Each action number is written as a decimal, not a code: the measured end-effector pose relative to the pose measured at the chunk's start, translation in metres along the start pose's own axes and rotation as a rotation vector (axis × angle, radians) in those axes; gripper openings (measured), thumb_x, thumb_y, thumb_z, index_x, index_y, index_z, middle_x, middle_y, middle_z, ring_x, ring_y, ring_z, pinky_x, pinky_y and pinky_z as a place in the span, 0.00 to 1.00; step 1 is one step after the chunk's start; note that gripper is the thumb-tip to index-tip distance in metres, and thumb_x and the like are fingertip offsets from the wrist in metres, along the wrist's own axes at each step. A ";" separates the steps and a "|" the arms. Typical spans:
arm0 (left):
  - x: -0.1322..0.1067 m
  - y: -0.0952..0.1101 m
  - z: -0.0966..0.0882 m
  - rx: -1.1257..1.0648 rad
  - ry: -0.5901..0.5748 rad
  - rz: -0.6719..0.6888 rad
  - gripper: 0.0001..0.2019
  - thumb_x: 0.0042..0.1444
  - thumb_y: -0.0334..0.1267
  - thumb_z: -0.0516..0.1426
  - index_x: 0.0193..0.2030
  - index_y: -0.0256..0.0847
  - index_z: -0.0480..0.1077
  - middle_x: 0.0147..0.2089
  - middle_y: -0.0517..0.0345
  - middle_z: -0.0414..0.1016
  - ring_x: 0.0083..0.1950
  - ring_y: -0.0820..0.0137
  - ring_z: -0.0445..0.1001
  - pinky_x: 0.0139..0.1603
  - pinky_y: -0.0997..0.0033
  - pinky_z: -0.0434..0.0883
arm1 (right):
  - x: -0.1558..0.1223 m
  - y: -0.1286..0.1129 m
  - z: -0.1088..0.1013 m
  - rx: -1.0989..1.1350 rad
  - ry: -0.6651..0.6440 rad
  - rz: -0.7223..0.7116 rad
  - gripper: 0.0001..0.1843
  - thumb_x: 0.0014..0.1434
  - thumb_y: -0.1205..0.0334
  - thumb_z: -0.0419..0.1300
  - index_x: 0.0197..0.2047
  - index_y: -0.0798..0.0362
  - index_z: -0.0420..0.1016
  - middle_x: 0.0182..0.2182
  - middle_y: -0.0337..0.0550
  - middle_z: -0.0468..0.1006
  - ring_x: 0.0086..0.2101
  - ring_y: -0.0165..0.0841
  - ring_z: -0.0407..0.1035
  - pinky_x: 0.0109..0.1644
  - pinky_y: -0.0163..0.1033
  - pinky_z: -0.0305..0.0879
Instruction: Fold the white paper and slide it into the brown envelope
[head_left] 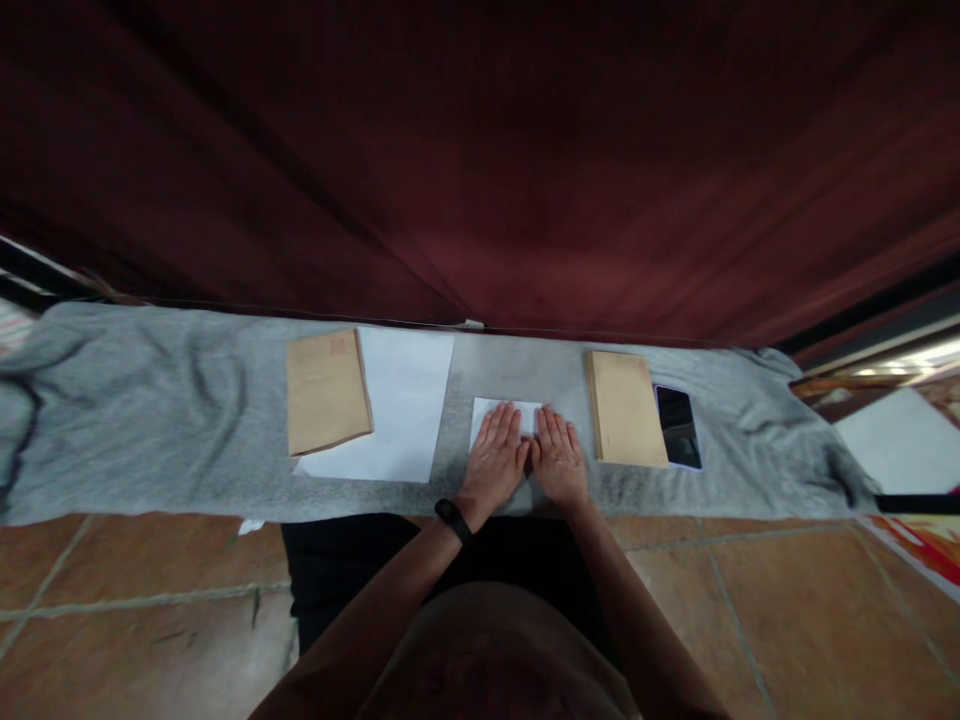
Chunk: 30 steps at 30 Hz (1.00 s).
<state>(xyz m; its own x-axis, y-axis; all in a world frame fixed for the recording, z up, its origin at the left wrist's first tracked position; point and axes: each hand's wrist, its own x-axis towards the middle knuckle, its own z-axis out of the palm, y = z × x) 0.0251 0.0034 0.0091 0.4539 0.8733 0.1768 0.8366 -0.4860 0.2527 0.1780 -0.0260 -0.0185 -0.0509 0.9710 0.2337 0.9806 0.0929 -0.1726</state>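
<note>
A small white sheet of paper (pixel 487 407), possibly folded, lies on the grey cloth in front of me. My left hand (pixel 495 455) rests flat on its left part, fingers stretched out and pointing away from me. Flat on the right part lies my right hand (pixel 557 455), its fingers also extended. The two thumbs come close together near the paper's lower middle. Most of the paper is hidden under the hands. Neither hand grasps anything.
Left of my hands, a brown envelope (pixel 326 395) overlaps large white paper (pixel 405 400). On the right, a stack of brown envelopes (pixel 630 408) sits beside a dark phone (pixel 679 427). Grey cloth (pixel 202 410) covers the narrow surface; a dark red curtain (pixel 480 200) hangs behind it.
</note>
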 end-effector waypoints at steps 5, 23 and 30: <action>0.002 0.004 0.007 0.008 -0.060 0.042 0.29 0.72 0.45 0.42 0.73 0.29 0.53 0.77 0.43 0.51 0.78 0.61 0.45 0.77 0.53 0.48 | 0.000 -0.001 -0.001 0.010 0.000 0.007 0.30 0.73 0.61 0.43 0.75 0.58 0.51 0.72 0.52 0.56 0.71 0.41 0.48 0.73 0.54 0.44; -0.012 -0.027 -0.002 0.080 -0.022 -0.089 0.33 0.70 0.48 0.45 0.75 0.27 0.50 0.77 0.38 0.48 0.78 0.55 0.45 0.76 0.50 0.50 | 0.011 -0.014 -0.007 0.159 0.037 0.017 0.28 0.74 0.59 0.43 0.72 0.61 0.57 0.70 0.56 0.61 0.70 0.42 0.52 0.72 0.56 0.50; -0.012 -0.029 -0.003 0.098 -0.084 -0.078 0.31 0.66 0.33 0.45 0.75 0.28 0.48 0.78 0.40 0.46 0.79 0.57 0.42 0.77 0.51 0.48 | 0.012 -0.051 -0.006 0.211 -0.057 -0.132 0.30 0.75 0.54 0.42 0.74 0.59 0.52 0.71 0.52 0.58 0.71 0.38 0.50 0.74 0.51 0.49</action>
<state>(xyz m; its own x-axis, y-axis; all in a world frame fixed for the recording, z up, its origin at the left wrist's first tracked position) -0.0056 0.0073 0.0025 0.4074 0.9099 0.0789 0.8943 -0.4149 0.1677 0.1285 -0.0208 -0.0015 -0.1925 0.9577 0.2140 0.9037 0.2581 -0.3418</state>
